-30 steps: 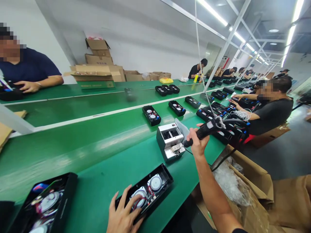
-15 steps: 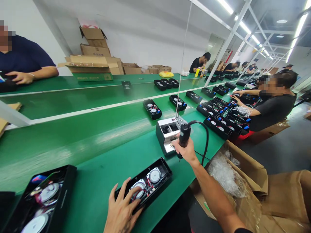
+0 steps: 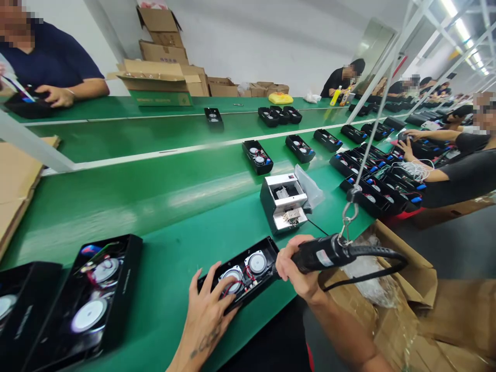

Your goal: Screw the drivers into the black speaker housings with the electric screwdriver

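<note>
A long black speaker housing lies on the green bench before me, with two round silver speakers and red wires inside. My left hand grips its left end, fingers spread across the opening and over one speaker. In my right hand is a black electric screwdriver, tilted almost level and hung from a cable by a metal hook. The screwdriver's front end is at the housing's right end; my fingers hide its tip. Just behind the housing stands a black-and-silver screw feeder.
More open speaker housings stand at the left; others lie along the line. Cartons with clear plastic sit below the bench's right edge. A co-worker in black works at the right, another in dark blue at the far left.
My right hand has brought the screwdriver down from upright beside the screw feeder to nearly level at the housing's right end. My left hand stays on the housing; the view has shifted.
</note>
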`<action>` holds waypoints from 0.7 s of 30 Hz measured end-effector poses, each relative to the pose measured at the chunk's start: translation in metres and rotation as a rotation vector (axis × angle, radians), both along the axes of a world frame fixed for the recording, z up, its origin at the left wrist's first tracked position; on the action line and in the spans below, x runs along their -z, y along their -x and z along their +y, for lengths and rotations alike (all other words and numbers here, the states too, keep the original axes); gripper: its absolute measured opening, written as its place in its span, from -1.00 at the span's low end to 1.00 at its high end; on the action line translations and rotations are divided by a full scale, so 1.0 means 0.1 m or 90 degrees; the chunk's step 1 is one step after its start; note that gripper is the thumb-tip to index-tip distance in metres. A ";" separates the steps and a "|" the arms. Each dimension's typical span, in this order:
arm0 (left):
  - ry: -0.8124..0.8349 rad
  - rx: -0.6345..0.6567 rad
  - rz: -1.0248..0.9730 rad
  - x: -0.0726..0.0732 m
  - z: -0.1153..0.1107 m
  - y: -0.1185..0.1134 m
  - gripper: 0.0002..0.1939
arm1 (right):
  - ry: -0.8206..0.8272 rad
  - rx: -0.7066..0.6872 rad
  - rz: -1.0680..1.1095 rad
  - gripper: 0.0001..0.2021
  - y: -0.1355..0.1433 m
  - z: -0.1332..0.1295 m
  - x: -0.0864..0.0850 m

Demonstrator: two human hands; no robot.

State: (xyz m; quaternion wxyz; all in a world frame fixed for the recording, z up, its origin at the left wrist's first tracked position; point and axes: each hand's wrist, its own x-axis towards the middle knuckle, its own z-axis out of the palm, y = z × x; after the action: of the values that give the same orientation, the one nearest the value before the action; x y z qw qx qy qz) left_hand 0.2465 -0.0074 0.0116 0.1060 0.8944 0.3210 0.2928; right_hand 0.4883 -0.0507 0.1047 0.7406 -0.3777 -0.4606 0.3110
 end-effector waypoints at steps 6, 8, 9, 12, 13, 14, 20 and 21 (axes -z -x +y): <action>-0.002 0.001 0.012 -0.02 0.01 0.01 -0.88 | 0.022 -0.035 0.008 -0.74 0.05 0.01 0.05; 0.002 0.000 0.015 -0.02 0.01 0.01 -0.87 | 0.027 -0.037 0.016 -0.73 0.05 0.02 0.05; 0.004 0.000 0.017 -0.01 0.01 0.02 -0.86 | 0.029 -0.037 0.019 -0.73 0.06 0.03 0.05; 0.002 0.003 0.020 0.00 0.00 0.02 -0.86 | 0.030 -0.040 0.018 -0.73 0.08 0.05 0.07; 0.000 0.005 0.020 0.00 0.00 0.02 -0.87 | 0.030 -0.042 0.016 -0.73 0.09 0.05 0.08; -0.003 0.005 0.022 0.01 0.00 0.02 -0.87 | 0.027 -0.044 0.014 -0.73 0.09 0.06 0.09; -0.007 0.003 0.029 0.02 0.00 0.03 -0.88 | 0.036 -0.042 -0.011 -0.73 0.11 0.05 0.14; -0.007 0.003 0.028 0.02 0.00 0.02 -0.87 | 0.042 -0.041 -0.016 -0.72 0.11 0.05 0.16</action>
State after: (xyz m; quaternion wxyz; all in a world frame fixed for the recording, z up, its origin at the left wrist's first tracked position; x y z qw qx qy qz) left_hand 0.2441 -0.0079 0.0097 0.0948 0.9018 0.3197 0.2749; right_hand 0.4772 -0.0457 0.0892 0.7113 -0.3907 -0.4713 0.3453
